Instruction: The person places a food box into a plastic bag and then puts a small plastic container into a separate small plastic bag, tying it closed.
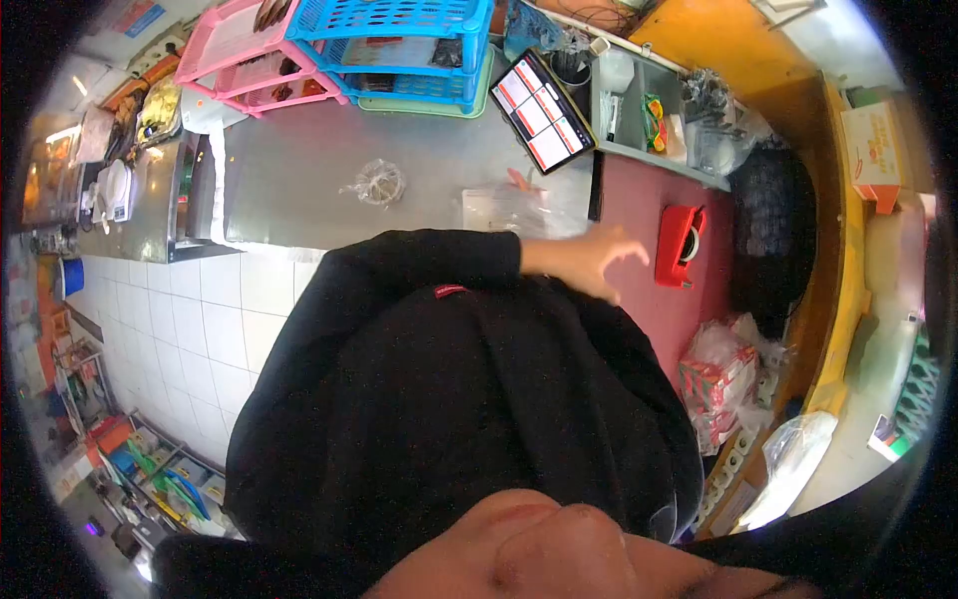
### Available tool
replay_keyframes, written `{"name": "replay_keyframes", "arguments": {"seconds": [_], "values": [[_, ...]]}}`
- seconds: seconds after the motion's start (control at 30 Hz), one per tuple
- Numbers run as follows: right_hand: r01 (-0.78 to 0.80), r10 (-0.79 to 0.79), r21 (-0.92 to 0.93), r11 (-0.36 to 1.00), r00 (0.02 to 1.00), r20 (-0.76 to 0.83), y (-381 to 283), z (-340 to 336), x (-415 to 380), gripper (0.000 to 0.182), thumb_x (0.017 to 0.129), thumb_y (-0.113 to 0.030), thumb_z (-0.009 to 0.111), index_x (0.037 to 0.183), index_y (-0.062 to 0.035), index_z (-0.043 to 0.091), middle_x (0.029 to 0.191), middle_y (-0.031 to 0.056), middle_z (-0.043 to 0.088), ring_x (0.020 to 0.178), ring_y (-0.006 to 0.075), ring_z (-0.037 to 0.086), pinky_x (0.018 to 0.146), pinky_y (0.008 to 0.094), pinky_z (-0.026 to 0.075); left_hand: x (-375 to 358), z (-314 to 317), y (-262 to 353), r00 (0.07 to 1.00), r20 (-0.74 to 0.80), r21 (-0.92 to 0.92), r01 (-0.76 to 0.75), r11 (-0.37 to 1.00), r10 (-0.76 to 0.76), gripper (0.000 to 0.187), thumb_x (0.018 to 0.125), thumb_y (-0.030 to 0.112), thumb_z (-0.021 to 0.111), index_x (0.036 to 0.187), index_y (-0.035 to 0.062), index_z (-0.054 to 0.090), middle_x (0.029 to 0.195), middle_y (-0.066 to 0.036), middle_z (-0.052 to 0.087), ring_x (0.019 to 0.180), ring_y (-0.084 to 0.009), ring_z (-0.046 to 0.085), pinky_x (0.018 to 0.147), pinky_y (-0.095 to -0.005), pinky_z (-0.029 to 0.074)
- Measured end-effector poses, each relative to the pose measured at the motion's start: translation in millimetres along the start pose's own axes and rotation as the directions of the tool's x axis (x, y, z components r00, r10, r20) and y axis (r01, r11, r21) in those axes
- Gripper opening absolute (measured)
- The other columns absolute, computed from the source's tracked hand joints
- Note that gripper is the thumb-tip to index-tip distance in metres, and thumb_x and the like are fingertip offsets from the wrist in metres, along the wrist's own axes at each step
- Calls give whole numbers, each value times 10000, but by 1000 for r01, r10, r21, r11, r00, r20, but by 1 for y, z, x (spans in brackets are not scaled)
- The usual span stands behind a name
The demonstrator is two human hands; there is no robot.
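Observation:
My left hand [596,262] reaches across my body to the right, its fingers spread and curved, with nothing in them. Just to its right, a short gap away, stands a red tape dispenser [667,248] with a roll of tape on the pinkish-red surface [631,195]. Behind the hand, a clear plastic bag [534,212] lies on the metal counter [299,190]. Further left on that counter is a small clear plastic bundle [379,184]. My right hand is out of sight; the dark right sleeve hangs at my side.
A tablet [544,110] leans at the back, beside a grey divided tray [629,105] of packets. Blue [384,20] and pink [235,45] tiered racks stand at the far left. Red-and-white boxes in plastic [718,379] sit low on the right.

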State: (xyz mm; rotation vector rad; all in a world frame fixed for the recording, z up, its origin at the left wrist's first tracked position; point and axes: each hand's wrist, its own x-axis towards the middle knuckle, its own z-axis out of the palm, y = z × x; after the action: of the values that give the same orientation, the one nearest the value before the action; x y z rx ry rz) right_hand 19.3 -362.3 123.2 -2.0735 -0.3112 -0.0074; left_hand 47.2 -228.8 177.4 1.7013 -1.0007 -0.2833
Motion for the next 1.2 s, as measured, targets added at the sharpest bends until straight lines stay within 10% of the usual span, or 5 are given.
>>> {"name": "replay_keyframes", "arguments": {"seconds": [0.57, 0.7, 0.9, 1.03, 1.2], "values": [[-471, 374, 708, 527, 876, 305, -26, 45, 143, 394, 914, -322, 417, 1137, -12, 514, 1077, 120, 561, 1027, 264, 538, 929, 432, 425, -150, -99, -43, 201, -289, -956, -7, 294, -936, 761, 731, 638, 603, 1277, 131, 446, 1058, -85, 521, 904, -189, 523, 772, -449, 438], [-482, -352, 701, 525, 628, 695, -115, -3, 158, 515, 894, -362, 353, 1260, -10, 438, 1292, 164, 439, 1195, 293, 430, 1027, 414, 323, -94, -86, 29, 861, -279, -952, -308, 2, -425, 969, 678, 716, 583, 1348, 59, 341, 1252, -141, 453, 1033, -294, 518, 913, -534, 361], [263, -392, 331, 906, 818, 421, -237, -12, 157, 539, 912, -365, 316, 1327, -27, 372, 1377, 160, 359, 1273, 309, 351, 1013, 440, 338, -69, -85, 34, 27, -969, 239, -169, 956, 247, 570, 735, 383, 712, 1188, 100, 515, 1145, -113, 534, 1024, -280, 527, 976, -436, 346], [692, -562, -233, 683, 701, 439, -227, -31, 185, 537, 896, -284, 339, 1386, -66, 312, 1434, 151, 289, 1325, 300, 281, 1029, 440, 318, -120, -79, -48, 784, -341, 742, -114, 660, 518, 163, 795, 145, 630, 953, 111, 607, 1010, -92, 553, 967, -312, 533, 912, -441, 359], [125, -151, 288, 950, 986, 70, -177, -1, 169, 621, 926, -437, 375, 1428, -106, 219, 1450, 155, 243, 1336, 276, 264, 982, 415, 377, -130, -126, 3, 365, -855, 486, 313, 816, 369, 240, 827, 111, 563, 1059, 96, 625, 1152, -123, 522, 1111, -307, 472, 980, -400, 335]]}}
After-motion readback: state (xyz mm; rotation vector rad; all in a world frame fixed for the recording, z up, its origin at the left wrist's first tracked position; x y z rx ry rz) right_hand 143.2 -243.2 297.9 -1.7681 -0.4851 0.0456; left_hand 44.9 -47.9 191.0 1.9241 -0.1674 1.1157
